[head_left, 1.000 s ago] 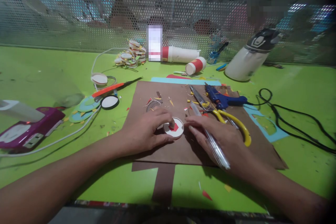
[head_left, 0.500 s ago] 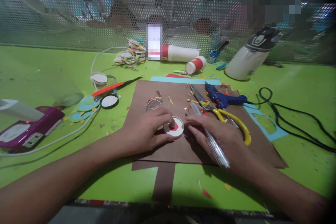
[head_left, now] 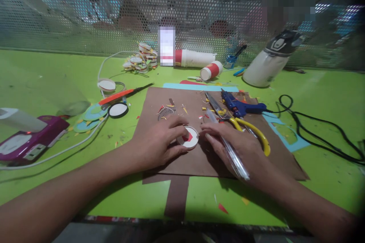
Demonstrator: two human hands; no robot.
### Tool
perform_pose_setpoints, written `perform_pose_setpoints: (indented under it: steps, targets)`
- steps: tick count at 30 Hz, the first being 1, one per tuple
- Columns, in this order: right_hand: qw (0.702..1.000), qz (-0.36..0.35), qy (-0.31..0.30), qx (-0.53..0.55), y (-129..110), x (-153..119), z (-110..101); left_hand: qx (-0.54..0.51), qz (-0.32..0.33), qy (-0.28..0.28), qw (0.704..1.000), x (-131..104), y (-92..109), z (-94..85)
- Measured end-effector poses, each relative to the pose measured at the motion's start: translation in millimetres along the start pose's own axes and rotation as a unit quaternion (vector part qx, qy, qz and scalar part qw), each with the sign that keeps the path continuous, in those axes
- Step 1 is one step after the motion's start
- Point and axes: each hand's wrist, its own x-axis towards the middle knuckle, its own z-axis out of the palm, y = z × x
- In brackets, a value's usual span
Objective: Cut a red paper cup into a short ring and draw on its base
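Observation:
My left hand (head_left: 158,140) is closed around the near-left side of a shallow white paper-cup bottom (head_left: 194,143), which lies on a brown sheet. One fingertip presses a small red paper piece (head_left: 187,136) inside it. My right hand (head_left: 238,146) is just to the right, curled round a clear-barrelled pen (head_left: 232,155). The pen slants across the hand, its upper end pointing away from me; its far end looks whitish. Its fingertips are close to the disc's right edge but seem apart from it. Yellow-handled scissors (head_left: 264,138) lie partly hidden behind the right hand.
A blue glue gun (head_left: 239,106) lies on the brown sheet (head_left: 168,169) among paper scraps. An orange cutter (head_left: 116,97), black-rimmed disc (head_left: 118,110) and purple power strip (head_left: 55,129) are left. Paper cups (head_left: 196,58), stacked discs (head_left: 139,62) and a bottle (head_left: 261,66) stand behind.
The view has shifted very slightly, so everything sits a little further left. Both hands keep their hold, with the fingertip still on the red piece.

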Motion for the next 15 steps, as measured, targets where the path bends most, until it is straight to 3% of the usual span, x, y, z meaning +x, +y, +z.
perform_pose_setpoints:
  steps: [8,12,15]
  targets:
    - [1.0,0.002,-0.004,0.014,4.7,-2.4,0.1,0.19,0.02,0.03,0.981,-2.7,17.7,-0.1]
    - [0.998,0.041,-0.002,0.052,8.0,-4.3,-1.2,0.26,0.061,0.041,0.963,-6.0,21.8,3.3]
    - [0.995,0.087,0.011,0.054,2.3,-0.8,-13.5,0.276,0.061,0.015,0.959,-9.0,23.6,5.9]
